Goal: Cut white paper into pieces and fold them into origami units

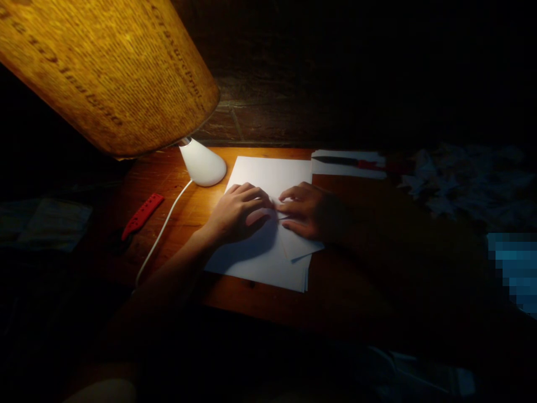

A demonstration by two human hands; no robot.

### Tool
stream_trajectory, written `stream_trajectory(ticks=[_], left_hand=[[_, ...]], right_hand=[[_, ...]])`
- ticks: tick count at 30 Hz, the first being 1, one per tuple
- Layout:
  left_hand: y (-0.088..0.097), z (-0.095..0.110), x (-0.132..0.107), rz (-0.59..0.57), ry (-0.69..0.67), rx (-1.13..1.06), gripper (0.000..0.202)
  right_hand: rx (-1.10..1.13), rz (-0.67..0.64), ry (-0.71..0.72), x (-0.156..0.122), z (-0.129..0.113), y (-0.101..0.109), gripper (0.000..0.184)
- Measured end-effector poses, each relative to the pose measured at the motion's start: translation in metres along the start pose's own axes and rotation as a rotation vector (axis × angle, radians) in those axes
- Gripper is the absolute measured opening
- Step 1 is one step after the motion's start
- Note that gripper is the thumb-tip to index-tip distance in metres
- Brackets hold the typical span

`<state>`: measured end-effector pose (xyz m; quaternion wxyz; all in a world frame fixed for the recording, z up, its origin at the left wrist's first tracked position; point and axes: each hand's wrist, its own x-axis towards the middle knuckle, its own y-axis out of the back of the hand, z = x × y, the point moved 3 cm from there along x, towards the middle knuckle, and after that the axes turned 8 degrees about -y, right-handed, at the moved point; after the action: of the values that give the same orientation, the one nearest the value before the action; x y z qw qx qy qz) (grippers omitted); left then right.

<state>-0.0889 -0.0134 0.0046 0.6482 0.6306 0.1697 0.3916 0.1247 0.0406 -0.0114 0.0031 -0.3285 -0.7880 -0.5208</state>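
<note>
A small folded piece of white paper point(304, 247) lies under my hands on top of a stack of white sheets point(255, 268). My left hand point(243, 211) comes in from the left, fingers bent and fingertips pinching at the paper's far left end. From the other side my right hand point(312, 210) has its fingers curled onto the same piece, and the fingertips of both hands nearly meet. A lower corner of the folded paper sticks out below my right hand. The fine detail of the fold between the fingers is hidden.
A lamp with a printed yellow shade point(126, 73) and white base point(203, 163) stands back left, its cord point(165, 224) crossing the wooden table point(239, 294). Nearby is a red sheath-like object point(142, 215). A knife point(335, 160) rests on smaller papers point(348, 172). White paper pieces point(470, 179) pile up right.
</note>
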Motion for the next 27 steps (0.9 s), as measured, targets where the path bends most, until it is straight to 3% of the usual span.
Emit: stream_trajectory(ticks=[27], left_hand=[[-0.0002,0.0004,0.0001,0.020,0.025,0.003,0.018]], right_hand=[[0.060,-0.019,0.079,-0.0005,0.0025,-0.0036,0.013]])
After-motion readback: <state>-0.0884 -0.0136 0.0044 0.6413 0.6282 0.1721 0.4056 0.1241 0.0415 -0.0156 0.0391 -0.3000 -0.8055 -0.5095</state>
